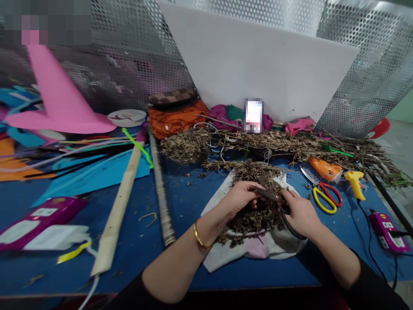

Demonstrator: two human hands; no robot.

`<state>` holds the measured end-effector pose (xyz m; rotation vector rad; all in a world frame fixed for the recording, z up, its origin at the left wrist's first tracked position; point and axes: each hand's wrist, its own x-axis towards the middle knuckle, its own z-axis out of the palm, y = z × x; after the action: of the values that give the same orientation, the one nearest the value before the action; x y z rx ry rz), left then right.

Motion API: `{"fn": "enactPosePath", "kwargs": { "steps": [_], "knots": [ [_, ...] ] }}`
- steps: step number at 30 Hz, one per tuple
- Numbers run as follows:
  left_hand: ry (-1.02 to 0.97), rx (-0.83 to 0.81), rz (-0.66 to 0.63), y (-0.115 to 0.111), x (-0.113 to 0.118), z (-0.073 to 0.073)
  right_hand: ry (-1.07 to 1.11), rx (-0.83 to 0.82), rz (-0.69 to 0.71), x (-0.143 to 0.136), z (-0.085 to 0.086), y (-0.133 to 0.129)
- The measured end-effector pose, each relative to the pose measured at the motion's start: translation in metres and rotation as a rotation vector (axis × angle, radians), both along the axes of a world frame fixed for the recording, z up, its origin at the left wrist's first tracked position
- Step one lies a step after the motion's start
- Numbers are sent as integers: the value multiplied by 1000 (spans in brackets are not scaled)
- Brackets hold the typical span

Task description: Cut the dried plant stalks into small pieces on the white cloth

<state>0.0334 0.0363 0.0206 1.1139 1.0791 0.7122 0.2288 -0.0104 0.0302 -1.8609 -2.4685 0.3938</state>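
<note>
My right hand (301, 213) is wrapped around a pair of black-handled scissors (292, 228), whose dark blades point left across to my other hand. My left hand (238, 196) is closed in a pinch beside the blade tips, and what lies between its fingers is too small to make out. Both hands are over a heap of dried plant bits (248, 221), brown and crumbly. Under the heap a whitish cloth (213, 257) with a pinkish patch is spread on the blue table (187, 269).
Dried stalks (300, 144) lie along the back, by a lit phone (254, 113). To the right are red-and-yellow scissors (325, 196), a yellow glue gun (355, 183) and a purple power strip (389, 232). Leftward lie a wooden stick (118, 211), a wrapped rod (159, 193) and a pink hat (61, 103).
</note>
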Motion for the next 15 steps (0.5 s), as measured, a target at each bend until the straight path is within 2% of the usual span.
{"fn": "enactPosePath", "kwargs": {
  "steps": [7, 15],
  "knots": [
    [34, -12, -19, 0, 0, 5, -6, -21, 23, 2, -2, 0],
    [55, 17, -60, 1, -1, 1, 53, -35, 23, 2, -1, -1]
  ]
}}
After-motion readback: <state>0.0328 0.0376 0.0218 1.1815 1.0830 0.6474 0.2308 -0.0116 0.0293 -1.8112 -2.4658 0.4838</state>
